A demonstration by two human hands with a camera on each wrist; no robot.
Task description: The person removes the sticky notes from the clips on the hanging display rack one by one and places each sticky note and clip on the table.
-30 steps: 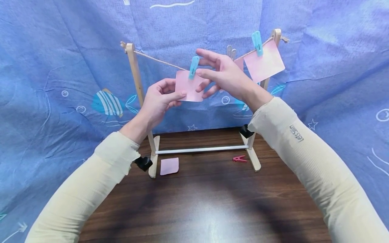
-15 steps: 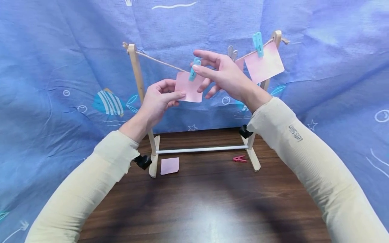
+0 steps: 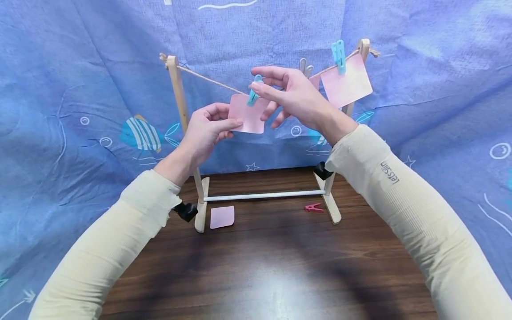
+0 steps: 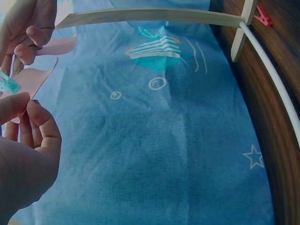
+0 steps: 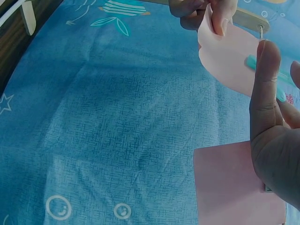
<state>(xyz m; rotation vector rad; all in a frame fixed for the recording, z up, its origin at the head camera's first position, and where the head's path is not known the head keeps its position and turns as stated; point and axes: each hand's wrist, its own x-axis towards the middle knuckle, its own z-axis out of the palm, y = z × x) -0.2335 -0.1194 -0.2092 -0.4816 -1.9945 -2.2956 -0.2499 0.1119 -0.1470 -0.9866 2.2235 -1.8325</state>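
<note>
My left hand (image 3: 206, 131) pinches the left edge of a pink paper square (image 3: 249, 116) between thumb and fingers, up at the rope (image 3: 212, 81). A light-blue clothespin (image 3: 254, 92) stands at the paper's top edge. My right hand (image 3: 298, 95) pinches the clothespin's upper end between thumb and index finger, the other fingers spread behind. In the right wrist view the thumb covers part of the clothespin (image 5: 251, 62). To the right, a second blue clothespin (image 3: 339, 57) holds another pink paper (image 3: 347, 82) on the rope. A grey clothespin (image 3: 305, 66) shows behind my right hand.
The rope hangs between two wooden posts (image 3: 178, 91) joined below by a white bar (image 3: 264, 195). On the dark wooden table (image 3: 264, 253) lie a pink paper (image 3: 222, 217) and a red clothespin (image 3: 314, 207). Behind hangs a blue patterned cloth (image 3: 100, 66).
My right thumb and index finger have moved slightly left and come onto the top of the blue clothespin. My left hand still pinches the paper, almost unmoved.
</note>
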